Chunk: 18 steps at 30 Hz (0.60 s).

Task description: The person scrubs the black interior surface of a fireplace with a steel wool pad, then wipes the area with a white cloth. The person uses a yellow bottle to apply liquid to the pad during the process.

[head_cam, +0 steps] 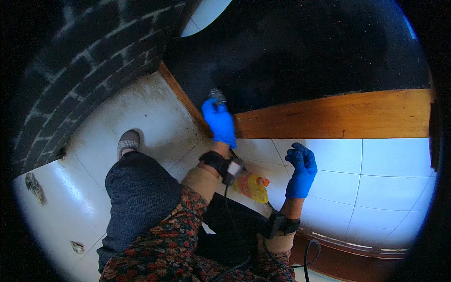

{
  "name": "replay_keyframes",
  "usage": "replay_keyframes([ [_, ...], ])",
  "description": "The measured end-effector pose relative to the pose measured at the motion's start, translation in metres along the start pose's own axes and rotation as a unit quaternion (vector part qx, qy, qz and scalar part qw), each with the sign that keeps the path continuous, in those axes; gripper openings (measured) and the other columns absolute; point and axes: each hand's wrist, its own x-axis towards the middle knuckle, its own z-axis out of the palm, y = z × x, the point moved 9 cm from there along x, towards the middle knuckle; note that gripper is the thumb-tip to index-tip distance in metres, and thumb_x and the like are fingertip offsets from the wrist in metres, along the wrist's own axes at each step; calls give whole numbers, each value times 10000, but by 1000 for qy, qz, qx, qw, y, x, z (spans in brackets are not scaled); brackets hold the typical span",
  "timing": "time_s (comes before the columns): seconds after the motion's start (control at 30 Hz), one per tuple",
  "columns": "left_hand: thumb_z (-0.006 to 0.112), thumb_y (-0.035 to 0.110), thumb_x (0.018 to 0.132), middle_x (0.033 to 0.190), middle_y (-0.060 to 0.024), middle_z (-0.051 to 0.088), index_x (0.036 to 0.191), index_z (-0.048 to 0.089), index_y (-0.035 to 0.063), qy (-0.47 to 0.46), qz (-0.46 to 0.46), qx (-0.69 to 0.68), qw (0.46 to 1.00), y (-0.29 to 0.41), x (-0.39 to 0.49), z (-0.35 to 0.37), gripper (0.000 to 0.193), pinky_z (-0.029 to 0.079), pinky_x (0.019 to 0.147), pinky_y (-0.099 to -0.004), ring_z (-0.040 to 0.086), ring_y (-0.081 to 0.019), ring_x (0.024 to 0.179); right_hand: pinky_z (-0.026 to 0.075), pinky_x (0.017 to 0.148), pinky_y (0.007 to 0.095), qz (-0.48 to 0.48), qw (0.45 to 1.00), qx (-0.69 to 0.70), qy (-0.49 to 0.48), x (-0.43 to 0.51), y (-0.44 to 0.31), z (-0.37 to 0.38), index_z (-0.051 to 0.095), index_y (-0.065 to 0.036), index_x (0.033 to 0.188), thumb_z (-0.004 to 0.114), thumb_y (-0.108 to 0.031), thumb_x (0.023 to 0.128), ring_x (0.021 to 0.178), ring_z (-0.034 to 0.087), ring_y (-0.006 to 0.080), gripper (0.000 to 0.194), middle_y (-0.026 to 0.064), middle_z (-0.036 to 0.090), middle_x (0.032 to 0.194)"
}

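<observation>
Both of my hands wear blue gloves. My left hand [220, 121] is at the near corner of a black speckled panel [299, 56] framed by a wooden edge board [334, 114]. Its fingers close around a dark scouring pad [217, 95], held against or just over the black surface; contact cannot be told. My right hand [302, 171] hangs over the tiled floor, right of the left hand, with its fingers curled and nothing visible in them. Below and between the hands, a yellow squeeze bottle [255, 188] with an orange cap lies partly behind my left wrist.
A dark brick-patterned wall [95, 63] rises on the left. Grime marks the white floor tiles [148, 105] beside it. A crumpled grey rag [34, 187] and a small scrap [76, 247] lie at lower left. A black cable [312, 246] loops near my right arm.
</observation>
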Motion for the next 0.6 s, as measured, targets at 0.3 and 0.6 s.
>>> replay_keyframes([
  [0.3,582,3,849,1111,-182,574,1090,591,27,-122,289,56,948,140,-47,84,242,408,980,-403,548,-347,1049,503,755,296,12,1000,-23,1,0,-3,12,649,27,1063,586,-46,888,793,611,174,199,115,669,907],
  [0.6,544,77,931,1064,-141,584,1077,571,-6,51,41,28,997,22,37,-1,171,447,900,-373,557,-253,962,496,759,291,9,1000,-11,-9,4,2,20,648,17,1055,590,-30,878,790,613,166,192,117,674,921],
])
